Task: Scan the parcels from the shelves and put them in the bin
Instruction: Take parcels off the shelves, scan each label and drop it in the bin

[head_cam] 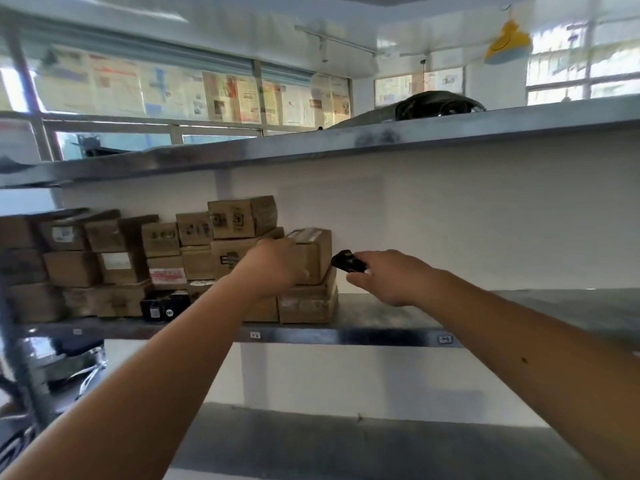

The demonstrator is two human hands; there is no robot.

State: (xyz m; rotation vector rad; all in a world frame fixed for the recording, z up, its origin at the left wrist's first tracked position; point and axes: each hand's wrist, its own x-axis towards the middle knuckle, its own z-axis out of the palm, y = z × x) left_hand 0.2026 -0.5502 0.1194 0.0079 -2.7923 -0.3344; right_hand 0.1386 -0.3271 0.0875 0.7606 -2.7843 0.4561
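Grey metal shelving unit with three visible tiers, set against a white wall; the middle tier carries the stock, and its right half is bare metal. On the left half stands a dense stack of brown cardboard parcels, several rows deep and up to three high, with one small black box at the front edge. By this count most of the work appears still ahead: many parcels remain on the shelf, and no bin appears in view, so the number already deposited cannot be told. At the right end of the stack, an upright brown cardboard parcel with a pale label on top rests on two flatter cartons; it is the item in hand at present. The left hand reaches over its front face, fingers curled round its near upper edge, so it seems gripped but not yet lifted clear of the stack. The right hand closes round a small black handheld scanner, whose nose points at the parcel's right side from just beside it. The step in progress is judged to be the scan; carrying to the bin remains.
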